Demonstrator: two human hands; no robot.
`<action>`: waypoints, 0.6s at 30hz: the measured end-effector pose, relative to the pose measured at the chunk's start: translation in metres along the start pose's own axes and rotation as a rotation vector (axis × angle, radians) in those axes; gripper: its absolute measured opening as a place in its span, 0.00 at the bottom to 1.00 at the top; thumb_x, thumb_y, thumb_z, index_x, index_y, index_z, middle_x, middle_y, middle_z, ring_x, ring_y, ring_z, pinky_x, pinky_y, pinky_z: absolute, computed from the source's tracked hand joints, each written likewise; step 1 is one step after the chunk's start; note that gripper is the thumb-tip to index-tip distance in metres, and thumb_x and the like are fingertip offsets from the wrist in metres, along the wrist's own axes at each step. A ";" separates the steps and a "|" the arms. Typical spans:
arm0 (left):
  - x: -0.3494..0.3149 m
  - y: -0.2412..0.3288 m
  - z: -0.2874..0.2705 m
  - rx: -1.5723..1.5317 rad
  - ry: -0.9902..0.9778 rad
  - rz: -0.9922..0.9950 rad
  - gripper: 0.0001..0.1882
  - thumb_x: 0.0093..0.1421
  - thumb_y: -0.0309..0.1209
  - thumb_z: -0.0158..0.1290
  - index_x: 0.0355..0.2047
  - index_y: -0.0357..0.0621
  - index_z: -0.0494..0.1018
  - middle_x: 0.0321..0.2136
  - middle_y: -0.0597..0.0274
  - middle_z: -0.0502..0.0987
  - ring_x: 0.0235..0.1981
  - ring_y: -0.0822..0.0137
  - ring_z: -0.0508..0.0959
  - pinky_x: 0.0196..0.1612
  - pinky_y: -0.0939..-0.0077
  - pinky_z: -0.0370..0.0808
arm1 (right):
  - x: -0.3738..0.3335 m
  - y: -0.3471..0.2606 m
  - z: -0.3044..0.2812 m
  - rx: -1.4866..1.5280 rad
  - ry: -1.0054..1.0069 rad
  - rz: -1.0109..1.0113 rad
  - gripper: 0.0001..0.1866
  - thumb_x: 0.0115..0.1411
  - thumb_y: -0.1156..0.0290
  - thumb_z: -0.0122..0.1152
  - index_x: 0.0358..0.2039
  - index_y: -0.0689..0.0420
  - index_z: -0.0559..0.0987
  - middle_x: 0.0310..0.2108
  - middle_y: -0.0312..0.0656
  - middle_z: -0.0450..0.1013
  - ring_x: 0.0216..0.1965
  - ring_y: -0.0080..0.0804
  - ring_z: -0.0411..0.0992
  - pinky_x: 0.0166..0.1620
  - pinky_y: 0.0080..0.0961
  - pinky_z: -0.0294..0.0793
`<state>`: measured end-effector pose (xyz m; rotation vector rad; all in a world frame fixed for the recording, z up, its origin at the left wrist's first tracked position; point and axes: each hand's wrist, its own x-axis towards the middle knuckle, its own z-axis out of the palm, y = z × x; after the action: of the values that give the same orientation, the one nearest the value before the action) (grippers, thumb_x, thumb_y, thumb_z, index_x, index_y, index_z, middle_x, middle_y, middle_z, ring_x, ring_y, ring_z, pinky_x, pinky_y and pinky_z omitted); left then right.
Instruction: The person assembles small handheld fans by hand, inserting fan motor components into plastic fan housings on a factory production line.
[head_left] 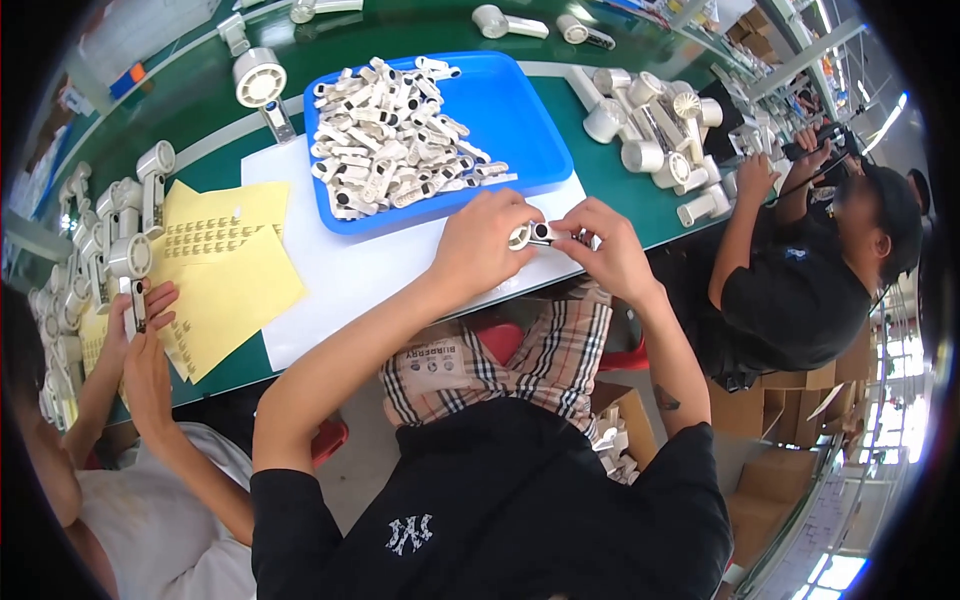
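Just in front of the blue tray (505,105), my hands meet over a small white handheld fan (520,237). Its round head is gripped by my left hand (482,242), with the fingers closed about it. At the handle, my right hand (612,248) pinches with thumb and fingertips; a dark round spot shows on the handle between the two hands. Whether the right fingers also hold a separate small part is hidden. A heap of small white plastic parts (385,145) with dark spots fills the left side of the tray. White paper (340,290) lies under the tray and my hands.
Several white fans (665,125) lie grouped on the green table to the right. One fan (260,80) lies beyond the tray's left. Yellow sticker sheets (250,290) are at left, where a co-worker's hands (145,320) hold another fan. A second co-worker (800,270) is at right.
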<state>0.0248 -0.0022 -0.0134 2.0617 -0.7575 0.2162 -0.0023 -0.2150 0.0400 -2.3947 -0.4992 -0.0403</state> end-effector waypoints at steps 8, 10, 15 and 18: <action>0.010 -0.003 0.001 0.057 -0.079 0.039 0.17 0.50 0.35 0.65 0.41 0.48 0.80 0.43 0.57 0.77 0.47 0.53 0.76 0.49 0.61 0.74 | 0.004 0.008 -0.006 -0.065 -0.032 -0.064 0.11 0.55 0.75 0.69 0.40 0.59 0.84 0.32 0.44 0.73 0.31 0.40 0.74 0.36 0.32 0.73; 0.008 -0.002 0.005 0.085 -0.029 0.072 0.17 0.50 0.35 0.65 0.41 0.48 0.80 0.43 0.56 0.77 0.47 0.53 0.76 0.49 0.61 0.74 | 0.007 0.014 -0.009 0.025 -0.049 -0.038 0.11 0.55 0.73 0.69 0.39 0.59 0.84 0.32 0.44 0.73 0.32 0.44 0.74 0.36 0.35 0.73; 0.019 0.003 0.000 0.106 -0.099 0.109 0.18 0.50 0.35 0.66 0.42 0.47 0.79 0.43 0.56 0.77 0.47 0.52 0.76 0.50 0.60 0.74 | 0.012 0.020 -0.019 -0.176 -0.108 -0.308 0.16 0.54 0.66 0.72 0.39 0.58 0.77 0.33 0.45 0.71 0.32 0.44 0.74 0.34 0.37 0.73; 0.026 0.005 -0.002 0.104 -0.194 0.141 0.18 0.50 0.35 0.67 0.38 0.43 0.77 0.38 0.57 0.77 0.43 0.53 0.76 0.46 0.61 0.74 | 0.023 0.029 -0.015 -0.326 -0.202 -0.409 0.17 0.58 0.57 0.66 0.38 0.58 0.75 0.30 0.44 0.73 0.34 0.44 0.76 0.35 0.39 0.75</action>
<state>0.0428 -0.0139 0.0022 2.1502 -1.0306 0.1378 0.0316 -0.2371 0.0370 -2.5817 -1.1485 -0.0655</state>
